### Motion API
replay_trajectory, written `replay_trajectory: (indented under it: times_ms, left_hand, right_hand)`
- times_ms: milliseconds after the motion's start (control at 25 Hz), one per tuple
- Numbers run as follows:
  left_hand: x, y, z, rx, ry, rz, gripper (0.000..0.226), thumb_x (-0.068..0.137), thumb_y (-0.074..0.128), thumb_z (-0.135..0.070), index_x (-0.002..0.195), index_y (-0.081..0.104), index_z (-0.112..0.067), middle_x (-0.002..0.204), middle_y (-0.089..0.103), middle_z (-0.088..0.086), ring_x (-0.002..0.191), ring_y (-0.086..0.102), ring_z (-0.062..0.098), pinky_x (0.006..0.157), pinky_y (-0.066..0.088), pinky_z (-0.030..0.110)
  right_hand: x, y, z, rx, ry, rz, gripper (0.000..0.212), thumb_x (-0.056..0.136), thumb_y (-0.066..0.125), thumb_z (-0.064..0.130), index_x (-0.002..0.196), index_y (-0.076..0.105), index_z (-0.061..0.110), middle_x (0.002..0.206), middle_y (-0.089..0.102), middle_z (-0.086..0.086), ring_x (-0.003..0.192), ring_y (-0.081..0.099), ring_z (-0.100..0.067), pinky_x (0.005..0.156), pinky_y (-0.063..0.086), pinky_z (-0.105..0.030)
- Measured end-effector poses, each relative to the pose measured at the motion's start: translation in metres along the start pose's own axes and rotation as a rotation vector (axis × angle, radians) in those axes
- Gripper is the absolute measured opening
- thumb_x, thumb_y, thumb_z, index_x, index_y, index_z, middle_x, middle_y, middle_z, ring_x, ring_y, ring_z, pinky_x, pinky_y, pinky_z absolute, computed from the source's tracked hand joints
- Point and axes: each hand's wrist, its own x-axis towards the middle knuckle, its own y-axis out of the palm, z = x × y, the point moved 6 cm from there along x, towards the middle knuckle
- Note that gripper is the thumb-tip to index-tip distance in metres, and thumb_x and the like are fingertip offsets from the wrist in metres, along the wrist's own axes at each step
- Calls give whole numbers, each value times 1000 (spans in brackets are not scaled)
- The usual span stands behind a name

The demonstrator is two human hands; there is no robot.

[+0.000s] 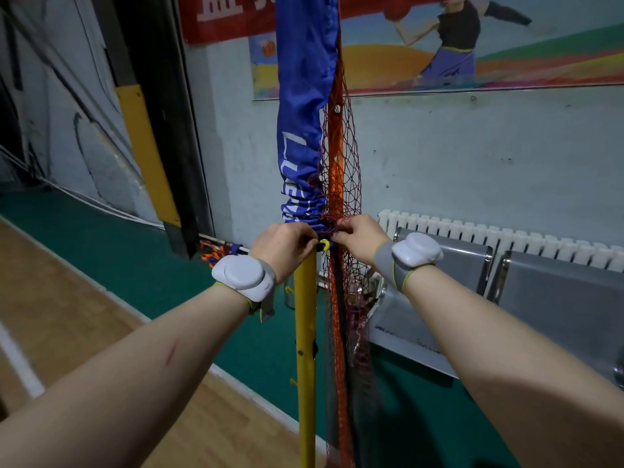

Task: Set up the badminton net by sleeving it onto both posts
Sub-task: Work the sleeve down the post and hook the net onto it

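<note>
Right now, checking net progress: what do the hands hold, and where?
Left hand and right hand grip the blue sleeve at its bunched bottom edge.

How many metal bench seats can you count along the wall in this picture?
2 metal bench seats: one just right of the hanging net, in front of the radiator; the other next to it, farther right. More may lie beyond the picture's right edge.

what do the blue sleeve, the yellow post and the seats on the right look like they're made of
Blue sleeve: thin synthetic fabric, probably polyester, slightly shiny; it bunches into fine gathers. Yellow post: likely painted metal tube, glossy, with small drilled holes. Seats: sheet metal, dull silver-grey, with bright glints along the bent edges.
</note>
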Motion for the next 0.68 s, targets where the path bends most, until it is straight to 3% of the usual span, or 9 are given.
replay_trajectory:
  times_ms: [160, 240, 320, 440, 560, 680]
  left_hand:
    - [-5, -2, -2, -23, 24, -47, 21, 91, 56, -25, 106, 67, -16, 99, 72, 7, 92, 66, 28, 80, 53, 37]
    - [-7, -6, -3, -35, 38, -94, 20, 91, 57, -22, 104, 70, -14, 98, 72, 10, 90, 66, 30, 78, 52, 35]
    - [-7, -6, -5, -9, 37, -96, 21, 92, 54, -22, 102, 71, -14, 98, 72, 11, 90, 65, 31, 77, 52, 37]
    - [-5, 0, -8, 126, 18, -57, 25, 94, 48, -28, 106, 68, -19, 103, 70, 6, 96, 63, 29, 75, 49, 34]
    - [-3, 6, -14, 283, -7, -51, 24, 94, 44, -29, 106, 64, -21, 106, 67, 3, 96, 62, 29, 70, 46, 33]
    - [-2, 3, -16, 251, -57, -78, 22, 92, 46, -27, 101, 64, -21, 105, 67, 4, 93, 62, 30, 69, 44, 32]
  right_hand:
    - [-2, -3, -1, -8, -18, -16, 36, 90, 56, 13, 125, 56, 2, 122, 61, -12, 115, 55, -25, 95, 40, -26]
    - [-3, -4, -2, 31, -9, -32, 28, 87, 61, 12, 114, 59, 3, 95, 61, -9, 82, 57, -19, 71, 43, -22]
    - [-1, -5, -3, 50, 11, -61, 13, 83, 65, 11, 92, 56, 11, 72, 51, 0, 61, 43, -10, 57, 35, -19]
    - [-1, -5, -3, 56, 14, -91, 28, 81, 67, 9, 69, 44, 21, 61, 40, 5, 57, 38, -8, 65, 36, -24]
    - [-2, -6, 1, 61, -4, -81, 27, 81, 65, 7, 71, 44, 21, 62, 41, 4, 57, 39, -11, 54, 33, -22]
    - [-2, -9, 7, 64, -50, -73, 23, 80, 64, 5, 80, 45, 19, 65, 43, 4, 67, 44, -18, 56, 33, -22]
